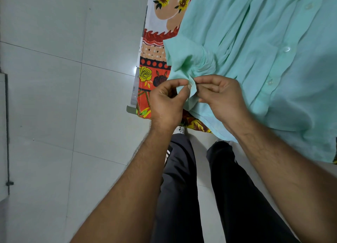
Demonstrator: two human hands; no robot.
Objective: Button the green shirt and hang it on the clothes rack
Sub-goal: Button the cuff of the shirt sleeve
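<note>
while standing at the edge of the bed: looking down at both hands and the legs in dark trousers (pixel 184 188).
green shirt (pixel 255 51): lying spread over the floral bedsheet (pixel 155 60), front side up, hem hanging a little over the near edge.
sleeve cuff (pixel 182 60): being lifted and bunched up, just above the two hands.
left hand (pixel 164 100): pinching a small fold of the cuff cloth between thumb and forefinger, closed on the shirt.
right hand (pixel 222 97): gripping the same fold from the other side, fingers curled in, closed on the shirt too.
fingertips (pixel 188 87): meeting at the fold, almost touching those of the other hand.
small button at the fold: too hidden by cloth to say if passing through the hole.
front buttons (pixel 286 49): showing white along the placket, to the right of the hands.
floor tiles (pixel 54 97): filling the left side, pale and shining.
clothes rack: not showing anywhere.
</note>
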